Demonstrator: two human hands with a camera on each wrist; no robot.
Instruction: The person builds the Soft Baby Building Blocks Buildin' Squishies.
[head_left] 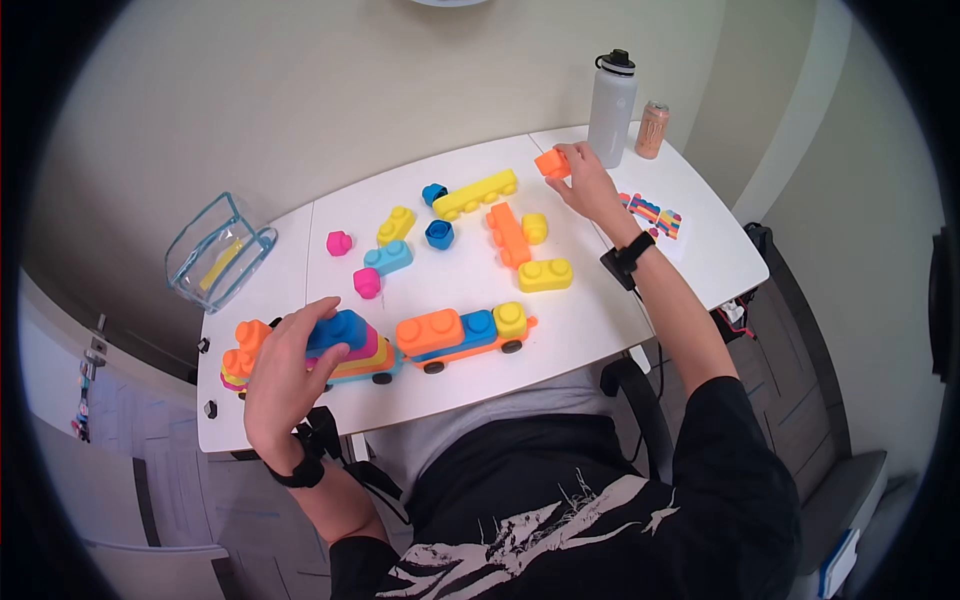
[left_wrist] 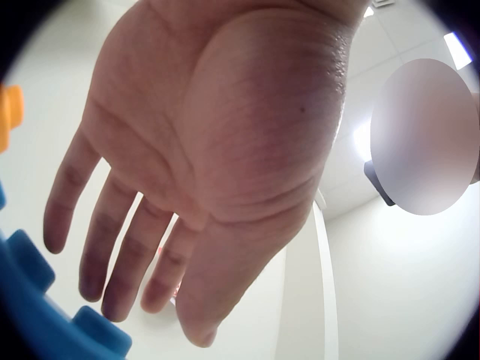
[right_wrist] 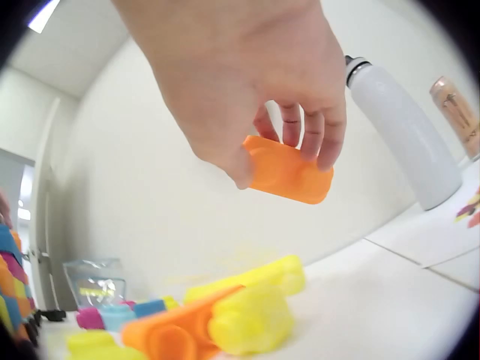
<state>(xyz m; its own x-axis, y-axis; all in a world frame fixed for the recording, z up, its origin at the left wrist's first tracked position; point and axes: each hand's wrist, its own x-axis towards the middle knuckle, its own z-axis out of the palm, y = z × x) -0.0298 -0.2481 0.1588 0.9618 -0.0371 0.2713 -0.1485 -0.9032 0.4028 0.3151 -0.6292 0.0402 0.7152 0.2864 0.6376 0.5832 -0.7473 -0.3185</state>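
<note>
My right hand (head_left: 588, 188) pinches an orange toy block (right_wrist: 289, 171) between thumb and fingers, above the far right part of the table. My left hand (head_left: 280, 380) is beside the blue block (head_left: 342, 328) on top of a wheeled block train car. In the left wrist view the left hand's fingers (left_wrist: 135, 262) are spread and nearly straight, with nothing in the palm. A second wheeled car, bearing an orange block (head_left: 430, 328), a blue block (head_left: 477, 326) and a yellow block (head_left: 510, 320), stands to the right of it. More orange blocks (head_left: 246, 345) sit left of the left hand.
Loose blocks lie mid-table: a long yellow piece (head_left: 478, 194), an orange piece (head_left: 508, 236), a yellow block (head_left: 545, 275), a light blue block (head_left: 388, 258) and several others. A bottle (head_left: 611, 110), a can (head_left: 652, 131) and a picture sheet (head_left: 655, 215) are right; a clear bag (head_left: 220, 250) is left.
</note>
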